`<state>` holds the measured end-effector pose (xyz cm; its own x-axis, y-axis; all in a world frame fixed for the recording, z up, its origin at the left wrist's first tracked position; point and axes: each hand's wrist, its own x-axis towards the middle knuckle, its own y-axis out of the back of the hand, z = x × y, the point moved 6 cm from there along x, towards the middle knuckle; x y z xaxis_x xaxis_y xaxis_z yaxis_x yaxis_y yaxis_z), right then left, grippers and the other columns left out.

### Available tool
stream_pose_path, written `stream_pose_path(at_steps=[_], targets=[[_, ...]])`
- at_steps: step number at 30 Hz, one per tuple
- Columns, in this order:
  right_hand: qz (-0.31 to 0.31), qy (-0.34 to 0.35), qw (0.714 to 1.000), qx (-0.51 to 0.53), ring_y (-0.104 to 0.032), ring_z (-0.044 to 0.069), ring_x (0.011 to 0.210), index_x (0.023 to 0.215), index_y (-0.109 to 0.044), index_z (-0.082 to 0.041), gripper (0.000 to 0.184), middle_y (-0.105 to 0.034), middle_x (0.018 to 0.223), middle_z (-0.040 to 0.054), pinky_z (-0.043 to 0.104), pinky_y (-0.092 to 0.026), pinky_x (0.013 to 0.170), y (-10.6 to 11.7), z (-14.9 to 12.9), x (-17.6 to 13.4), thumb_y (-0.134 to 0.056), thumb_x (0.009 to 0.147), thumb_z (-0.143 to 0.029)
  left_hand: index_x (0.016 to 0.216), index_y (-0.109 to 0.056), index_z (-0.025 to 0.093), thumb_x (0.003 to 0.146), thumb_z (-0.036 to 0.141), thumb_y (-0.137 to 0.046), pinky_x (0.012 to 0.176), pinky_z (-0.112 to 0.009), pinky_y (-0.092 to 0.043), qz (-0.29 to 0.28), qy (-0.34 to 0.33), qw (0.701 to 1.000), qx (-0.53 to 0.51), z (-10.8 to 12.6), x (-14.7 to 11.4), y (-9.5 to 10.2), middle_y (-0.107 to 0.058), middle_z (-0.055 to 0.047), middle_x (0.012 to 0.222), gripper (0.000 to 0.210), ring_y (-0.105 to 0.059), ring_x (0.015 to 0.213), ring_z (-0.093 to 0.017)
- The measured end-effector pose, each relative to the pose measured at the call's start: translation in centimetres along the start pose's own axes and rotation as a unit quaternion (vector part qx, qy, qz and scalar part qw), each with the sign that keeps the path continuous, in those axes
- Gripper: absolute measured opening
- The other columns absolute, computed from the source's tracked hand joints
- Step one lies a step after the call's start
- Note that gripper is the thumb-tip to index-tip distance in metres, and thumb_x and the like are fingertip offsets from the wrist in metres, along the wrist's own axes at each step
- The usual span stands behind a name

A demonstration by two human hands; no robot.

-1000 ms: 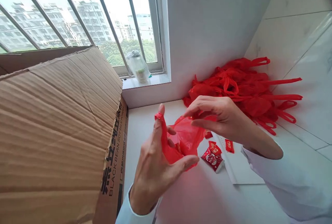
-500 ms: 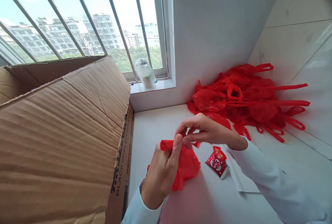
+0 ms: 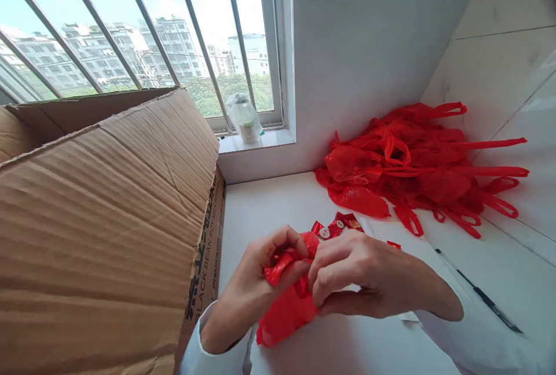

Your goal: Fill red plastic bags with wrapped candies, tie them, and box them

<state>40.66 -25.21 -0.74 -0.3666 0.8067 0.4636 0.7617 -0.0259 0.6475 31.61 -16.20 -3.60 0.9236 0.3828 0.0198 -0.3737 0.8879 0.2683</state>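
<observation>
Between my hands, above the white tabletop [image 3: 269, 195], is a thin red plastic bag [image 3: 286, 320]. My left hand [image 3: 256, 279] is closed round its bunched upper part, with thumb and fingers pinching the folds. From the other side my right hand [image 3: 360, 273] has its fingers curled against the bag, gripping it near the gathered neck. The lower part of the bag hangs full and rounded below my fingers. What it contains cannot be made out. Small red printed packets [image 3: 336, 226] lie on the table just beyond my hands.
A large open cardboard box [image 3: 143, 207] takes up the left side. At the back right is a heap of red plastic bags [image 3: 412, 160] against the wall. A black pen [image 3: 490, 302] lies at right. A jar in a clear bag [image 3: 245, 120] stands on the windowsill.
My right hand has come down and closed on the bag beside my left. The left hand has shifted its hold, and the bag is lower and nearer. The pen has come into view.
</observation>
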Motion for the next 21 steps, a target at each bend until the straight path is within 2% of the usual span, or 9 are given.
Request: stream_pose_path(at_steps=[2,4,7,9,11,13,16,18,21], targets=[[0.084,-0.045,0.992,0.087,-0.062,0.012,0.076,0.083,-0.066,-0.018,0.009,-0.069,0.085,0.0039,0.024,-0.049,0.070,1.4,1.6,0.3,-0.061,0.088,-0.024,0.079,-0.049,0.019,0.083,0.015,-0.058,0.058,-0.017,-0.036,-0.002,-0.047,0.986,0.162,0.6,-0.7,-0.3,-0.056,0.006,0.070,0.011,-0.047,0.061,-0.007],[0.135,-0.108,0.970,0.171,-0.062,0.012,0.085,0.096,-0.066,-0.019,0.017,-0.067,0.095,0.0048,0.024,-0.049,0.075,1.8,4.1,0.8,-0.052,0.094,-0.028,0.078,-0.045,0.020,0.082,0.005,-0.050,0.053,-0.018,-0.034,0.023,-0.106,0.944,0.313,1.2,-1.4,-1.0,-0.055,0.007,0.069,0.016,-0.045,0.057,-0.008],[0.009,-0.137,0.955,0.265,-0.059,0.012,0.096,0.113,-0.062,-0.017,0.027,-0.064,0.108,0.0060,0.023,-0.048,0.079,-0.6,6.8,2.4,-0.045,0.096,-0.027,0.079,-0.045,0.020,0.087,0.000,-0.035,0.053,-0.020,-0.036,0.149,-0.211,0.843,0.472,2.5,-2.2,-1.7,-0.058,0.002,0.078,0.024,-0.052,0.066,-0.011],[-0.091,-0.111,0.941,0.307,-0.057,0.010,0.089,0.118,-0.060,-0.015,0.030,-0.062,0.107,0.0051,0.021,-0.047,0.074,-2.6,7.5,3.1,-0.052,0.090,-0.025,0.083,-0.048,0.019,0.091,0.000,-0.032,0.058,-0.020,-0.041,0.228,-0.260,0.774,0.530,2.9,-2.5,-1.7,-0.059,-0.004,0.094,0.026,-0.059,0.081,-0.013],[-0.117,-0.094,0.936,0.318,-0.053,0.008,0.076,0.119,-0.058,-0.014,0.034,-0.062,0.100,0.0031,0.019,-0.045,0.066,-3.5,8.0,3.4,-0.054,0.086,-0.021,0.085,-0.049,0.018,0.093,0.001,-0.034,0.063,-0.019,-0.044,0.263,-0.275,0.737,0.558,2.8,-2.5,-1.5,-0.058,-0.006,0.101,0.024,-0.061,0.089,-0.013],[-0.082,-0.087,0.958,0.259,-0.050,0.007,0.068,0.114,-0.061,-0.014,0.029,-0.062,0.090,0.0011,0.019,-0.043,0.062,-3.3,8.1,3.5,-0.051,0.088,-0.018,0.085,-0.051,0.017,0.092,0.001,-0.035,0.064,-0.019,-0.046,0.279,-0.261,0.722,0.576,2.4,-2.4,-1.0,-0.057,-0.008,0.103,0.024,-0.062,0.092,-0.014],[-0.016,-0.065,0.997,0.033,-0.054,0.009,0.070,0.100,-0.067,-0.016,0.023,-0.065,0.083,0.0021,0.023,-0.042,0.067,-1.9,7.4,3.2,-0.045,0.095,-0.021,0.089,-0.052,0.017,0.090,0.000,-0.036,0.064,-0.024,-0.050,0.283,-0.212,0.701,0.619,1.7,-2.7,-0.2,-0.054,-0.011,0.105,0.023,-0.061,0.096,-0.020],[-0.018,-0.051,0.995,-0.081,-0.056,0.010,0.074,0.098,-0.067,-0.017,0.025,-0.067,0.087,0.0037,0.024,-0.041,0.069,-1.4,7.0,2.4,-0.043,0.097,-0.021,0.088,-0.051,0.016,0.089,0.002,-0.038,0.068,-0.032,-0.055,0.248,-0.201,0.698,0.642,0.9,-3.3,-0.3,-0.054,-0.012,0.103,0.019,-0.060,0.095,-0.024],[-0.040,-0.074,0.986,-0.144,-0.056,0.010,0.071,0.096,-0.067,-0.017,0.025,-0.067,0.084,0.0031,0.023,-0.039,0.065,-1.0,8.5,0.5,-0.042,0.097,-0.015,0.090,-0.050,0.016,0.091,0.008,-0.040,0.072,-0.043,-0.057,0.194,-0.196,0.711,0.648,-0.8,-5.1,-0.8,-0.052,-0.014,0.105,0.012,-0.057,0.098,-0.029]])
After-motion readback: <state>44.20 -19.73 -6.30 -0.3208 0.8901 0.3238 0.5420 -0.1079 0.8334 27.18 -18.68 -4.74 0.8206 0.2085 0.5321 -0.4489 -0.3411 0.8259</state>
